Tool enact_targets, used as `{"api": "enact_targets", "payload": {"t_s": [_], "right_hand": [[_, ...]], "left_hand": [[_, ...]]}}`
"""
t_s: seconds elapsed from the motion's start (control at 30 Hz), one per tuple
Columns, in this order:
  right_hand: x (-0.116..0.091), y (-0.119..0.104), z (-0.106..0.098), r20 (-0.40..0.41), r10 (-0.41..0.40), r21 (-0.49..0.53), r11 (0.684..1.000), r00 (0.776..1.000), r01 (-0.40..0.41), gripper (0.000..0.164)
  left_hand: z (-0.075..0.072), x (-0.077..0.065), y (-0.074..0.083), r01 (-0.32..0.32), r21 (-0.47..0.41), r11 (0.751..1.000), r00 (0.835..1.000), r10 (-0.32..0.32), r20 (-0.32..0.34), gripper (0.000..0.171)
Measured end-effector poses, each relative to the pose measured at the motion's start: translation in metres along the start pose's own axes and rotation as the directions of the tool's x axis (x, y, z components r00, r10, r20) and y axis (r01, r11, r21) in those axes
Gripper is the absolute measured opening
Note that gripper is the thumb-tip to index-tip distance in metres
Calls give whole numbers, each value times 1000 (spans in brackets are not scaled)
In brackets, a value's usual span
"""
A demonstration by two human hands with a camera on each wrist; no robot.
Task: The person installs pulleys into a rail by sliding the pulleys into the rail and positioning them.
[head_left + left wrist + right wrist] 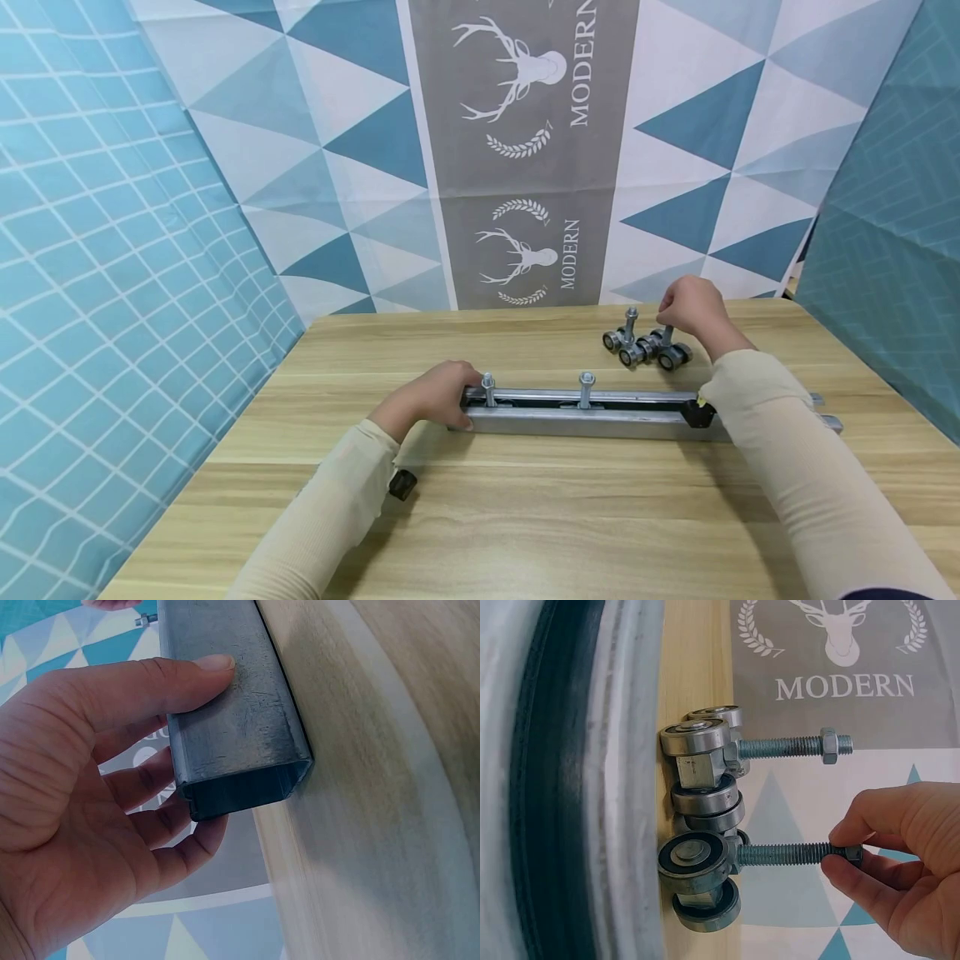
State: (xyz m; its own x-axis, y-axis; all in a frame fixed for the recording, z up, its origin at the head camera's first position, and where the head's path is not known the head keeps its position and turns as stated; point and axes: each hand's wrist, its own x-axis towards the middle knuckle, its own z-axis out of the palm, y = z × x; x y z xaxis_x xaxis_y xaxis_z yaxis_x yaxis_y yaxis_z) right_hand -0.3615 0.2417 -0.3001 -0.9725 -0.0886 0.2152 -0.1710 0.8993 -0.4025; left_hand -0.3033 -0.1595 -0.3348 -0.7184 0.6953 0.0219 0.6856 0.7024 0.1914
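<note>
Right hand (pixel 692 307) pinching a bolt-stemmed roller trolley (pixel 757 855); left hand (pixel 438 396) gripping a slotted metal channel (pixel 570 423)

Right hand: thumb and forefinger closed together on the free end of the trolley's threaded stem, which points upward. Trolley wheels stand on the wood-grain tabletop (pixel 525 517), behind the right half of the channel.

Left hand: clamped round the channel's left end, thumb on the near face, fingers curled round to the far side. Channel lies crosswise on the tabletop, slot upward; its left end is hollow.

Second roller trolley (pixel 757 748): just left of the first, stem upright, hex nut near the tip. Whether the two sets of wheels touch cannot be told.

Left bolt (pixel 489 389) and right bolt (pixel 586 389): upright in the channel slot, apart, the former near the left hand.

Printed cloth (pixel 525 158): behind the tabletop, grey centre panel, stag heads, lettered "MODERN".
</note>
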Motion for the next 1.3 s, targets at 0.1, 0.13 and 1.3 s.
{"api": "enact_targets", "payload": {"t_s": [0.1,0.13,1.3], "right_hand": [[-1,1,-1,-3,3,-2,1000,1000,-3,11],[-2,1,-2,-4,2,-4,1000,1000,-2,11],[-39,49,-49,12,-12,-80,997,1000,13,11]], "left_hand": [[0,0,0,-1,2,1000,1000,1,0,42],[0,0,0,-1,3,1000,1000,1,0,41],[1,2,1,6,12,1000,1000,-6,0,38]]}}
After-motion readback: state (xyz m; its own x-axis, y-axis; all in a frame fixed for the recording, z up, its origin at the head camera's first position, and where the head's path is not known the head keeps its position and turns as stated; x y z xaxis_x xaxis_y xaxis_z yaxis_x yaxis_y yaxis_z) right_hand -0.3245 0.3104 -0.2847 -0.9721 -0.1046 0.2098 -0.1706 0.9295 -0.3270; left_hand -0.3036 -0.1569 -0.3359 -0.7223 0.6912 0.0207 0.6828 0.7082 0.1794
